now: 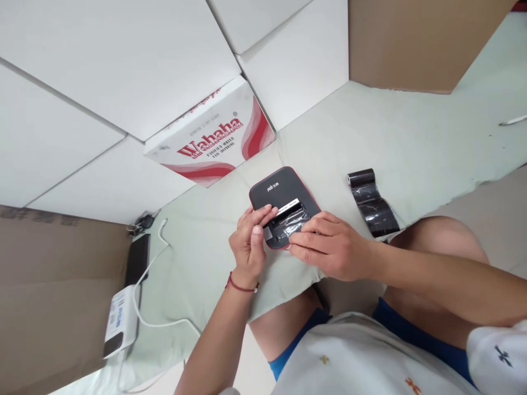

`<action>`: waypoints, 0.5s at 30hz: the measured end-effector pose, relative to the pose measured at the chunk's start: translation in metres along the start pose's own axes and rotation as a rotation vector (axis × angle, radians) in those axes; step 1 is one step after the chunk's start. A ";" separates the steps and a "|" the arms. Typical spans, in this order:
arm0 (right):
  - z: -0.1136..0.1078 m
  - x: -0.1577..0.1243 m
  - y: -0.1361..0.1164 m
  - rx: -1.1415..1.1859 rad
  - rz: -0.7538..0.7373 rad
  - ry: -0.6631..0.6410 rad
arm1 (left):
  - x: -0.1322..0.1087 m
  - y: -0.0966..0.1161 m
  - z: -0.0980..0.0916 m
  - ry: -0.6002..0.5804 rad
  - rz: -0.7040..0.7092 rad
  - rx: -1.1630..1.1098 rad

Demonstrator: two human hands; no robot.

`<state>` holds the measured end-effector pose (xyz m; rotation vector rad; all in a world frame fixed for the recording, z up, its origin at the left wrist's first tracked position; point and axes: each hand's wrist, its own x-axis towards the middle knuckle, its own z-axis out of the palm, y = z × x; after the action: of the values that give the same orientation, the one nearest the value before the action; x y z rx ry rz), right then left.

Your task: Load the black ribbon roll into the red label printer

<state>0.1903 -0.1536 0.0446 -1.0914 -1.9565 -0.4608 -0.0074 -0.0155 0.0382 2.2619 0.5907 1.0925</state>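
dark grey device [284,189], red-edged; black film roll [373,206]; red-waved white carton [218,137]; pale green cloth [323,156].

Device [284,191] was between left hand [249,241] and right hand [335,247], film roll [368,197] lay on cloth [325,137] right of device, water carton [214,137] stood behind device leftward, cable [165,325] ran over cloth at left

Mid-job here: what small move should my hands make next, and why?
Probably use the right hand to press the glossy film flatter into the recess of the dark device: its highlights look uneven, and those fingertips are right beside it. The left hand is on the device's other side, so it could steady it.
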 end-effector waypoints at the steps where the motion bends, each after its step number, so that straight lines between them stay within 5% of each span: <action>1: 0.000 -0.001 0.000 0.015 0.006 0.011 | 0.000 -0.001 -0.001 -0.018 -0.010 -0.003; 4: -0.002 -0.002 0.000 0.043 0.019 -0.008 | -0.001 -0.007 0.003 -0.038 -0.074 -0.156; 10: -0.004 -0.002 -0.002 -0.008 0.052 0.015 | 0.003 -0.022 0.018 0.119 -0.185 -0.567; 15: 0.001 -0.002 -0.001 0.038 0.045 0.026 | 0.003 -0.030 0.018 -0.001 -0.322 -0.698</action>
<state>0.1896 -0.1548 0.0423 -1.0974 -1.9069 -0.4104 0.0048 0.0042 0.0111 1.5071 0.4568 0.9436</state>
